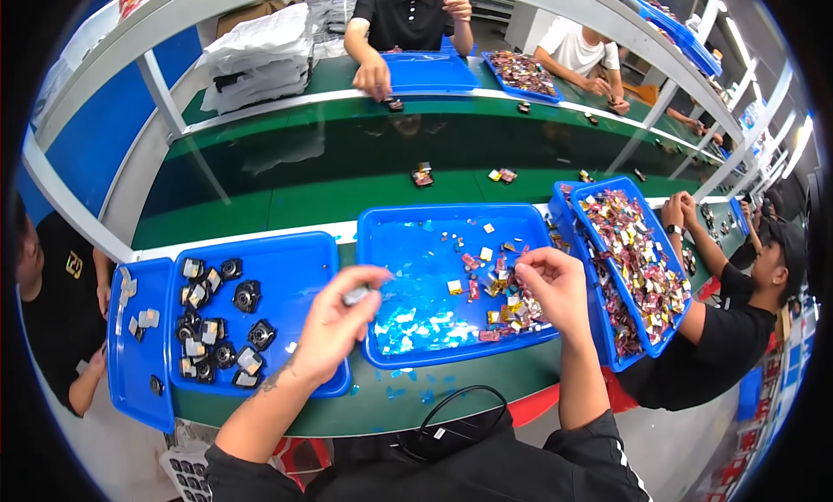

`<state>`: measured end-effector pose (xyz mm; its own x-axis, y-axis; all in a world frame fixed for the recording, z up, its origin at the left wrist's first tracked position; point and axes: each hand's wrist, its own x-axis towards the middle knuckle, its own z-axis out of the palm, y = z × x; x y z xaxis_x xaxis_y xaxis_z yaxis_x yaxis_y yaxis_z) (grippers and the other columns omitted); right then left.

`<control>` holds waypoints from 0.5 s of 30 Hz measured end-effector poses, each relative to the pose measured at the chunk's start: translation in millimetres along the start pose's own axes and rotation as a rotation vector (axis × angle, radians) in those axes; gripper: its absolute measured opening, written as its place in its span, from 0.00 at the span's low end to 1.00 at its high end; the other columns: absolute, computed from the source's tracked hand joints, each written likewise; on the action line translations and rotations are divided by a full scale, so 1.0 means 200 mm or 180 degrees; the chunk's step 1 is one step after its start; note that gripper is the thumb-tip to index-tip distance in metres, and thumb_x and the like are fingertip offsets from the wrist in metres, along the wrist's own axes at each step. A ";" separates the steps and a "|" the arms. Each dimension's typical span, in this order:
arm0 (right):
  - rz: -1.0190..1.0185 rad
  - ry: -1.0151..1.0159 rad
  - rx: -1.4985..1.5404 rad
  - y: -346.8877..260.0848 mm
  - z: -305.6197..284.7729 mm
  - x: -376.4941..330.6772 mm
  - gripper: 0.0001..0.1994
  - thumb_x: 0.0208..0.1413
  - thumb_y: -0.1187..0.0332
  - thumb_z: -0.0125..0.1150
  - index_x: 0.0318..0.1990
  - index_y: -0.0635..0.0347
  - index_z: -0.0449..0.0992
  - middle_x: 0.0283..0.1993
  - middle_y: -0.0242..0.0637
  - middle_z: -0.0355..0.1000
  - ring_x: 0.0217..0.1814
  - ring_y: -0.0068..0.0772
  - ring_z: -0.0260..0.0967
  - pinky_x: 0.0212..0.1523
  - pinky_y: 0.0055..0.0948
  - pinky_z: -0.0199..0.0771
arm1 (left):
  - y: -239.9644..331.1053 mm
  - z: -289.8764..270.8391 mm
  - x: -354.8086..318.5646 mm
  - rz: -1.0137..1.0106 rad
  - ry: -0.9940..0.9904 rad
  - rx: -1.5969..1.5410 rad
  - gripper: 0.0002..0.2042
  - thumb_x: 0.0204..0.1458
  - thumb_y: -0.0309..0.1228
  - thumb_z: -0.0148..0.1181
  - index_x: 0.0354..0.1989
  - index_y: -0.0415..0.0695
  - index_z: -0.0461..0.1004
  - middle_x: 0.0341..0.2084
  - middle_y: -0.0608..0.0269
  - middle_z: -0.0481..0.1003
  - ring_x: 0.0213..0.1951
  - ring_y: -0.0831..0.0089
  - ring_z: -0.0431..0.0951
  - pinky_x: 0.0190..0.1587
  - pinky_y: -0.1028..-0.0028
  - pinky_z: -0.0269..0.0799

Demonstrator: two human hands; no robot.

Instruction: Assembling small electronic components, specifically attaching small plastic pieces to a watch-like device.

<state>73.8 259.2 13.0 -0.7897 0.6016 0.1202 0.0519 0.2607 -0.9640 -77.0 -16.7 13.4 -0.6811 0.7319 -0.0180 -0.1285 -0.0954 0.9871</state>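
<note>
My left hand (334, 320) is closed round a small grey-and-black part (356, 295), held over the left rim of the middle blue tray (451, 214). Above the right side of that tray, my right hand (555, 285) has its thumb and fingers pinched together. Whatever it may hold is too small to make out. Beneath it lies a pile of small red, white and yellow parts (521, 311). Bits of shiny blue film (421, 328) are strewn over the tray's floor. Black round-faced modules (247, 295), several with pale covers, lie in the blue tray (304, 246) to the left.
Stacked blue trays (638, 328) heaped with small parts stand at the right. A narrower blue tray (139, 372) sits far left. Ahead runs a green conveyor (330, 172) with scattered parts, below a white metal frame (156, 90). Co-workers sit across, left and right.
</note>
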 end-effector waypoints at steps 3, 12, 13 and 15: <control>-0.0668 0.0001 -0.0490 -0.04 0.07 -0.04 0.03 0.53 0.78 0.64 0.34 0.67 0.78 0.32 0.30 0.74 0.32 0.13 0.67 0.32 0.14 0.66 | -0.02 0.10 0.03 0.0243 -0.0116 0.0835 0.08 0.52 0.25 0.63 0.41 0.42 0.80 0.43 0.63 0.70 0.42 0.78 0.71 0.42 0.78 0.71; -0.0053 -0.0679 0.0988 -0.23 0.23 -0.17 0.03 0.55 0.80 0.62 0.37 0.69 0.76 0.33 0.34 0.75 0.36 0.17 0.72 0.37 0.17 0.72 | 0.02 0.32 0.11 0.1112 -0.0274 0.1520 0.09 0.47 0.33 0.68 0.35 0.43 0.82 0.35 0.52 0.73 0.38 0.57 0.77 0.41 0.64 0.72; -0.0023 -0.0740 0.1059 -0.23 0.24 -0.17 0.04 0.55 0.79 0.62 0.37 0.69 0.76 0.34 0.35 0.76 0.36 0.18 0.73 0.37 0.17 0.73 | 0.02 0.32 0.11 0.1115 -0.0280 0.1525 0.09 0.47 0.33 0.68 0.35 0.43 0.82 0.35 0.52 0.73 0.38 0.57 0.77 0.41 0.64 0.72; -0.0027 -0.0755 0.1095 -0.21 0.25 -0.19 0.04 0.55 0.79 0.62 0.38 0.69 0.77 0.35 0.36 0.76 0.36 0.19 0.73 0.37 0.17 0.73 | 0.03 0.30 0.08 0.1122 -0.0241 0.1590 0.07 0.46 0.27 0.69 0.33 0.41 0.81 0.35 0.58 0.73 0.38 0.67 0.76 0.41 0.69 0.72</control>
<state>70.6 187.9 37.8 -0.9102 0.3994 0.1094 -0.1308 -0.0267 -0.9910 -46.6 35.2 28.5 -0.5657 0.7616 0.3162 0.4606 -0.0262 0.8872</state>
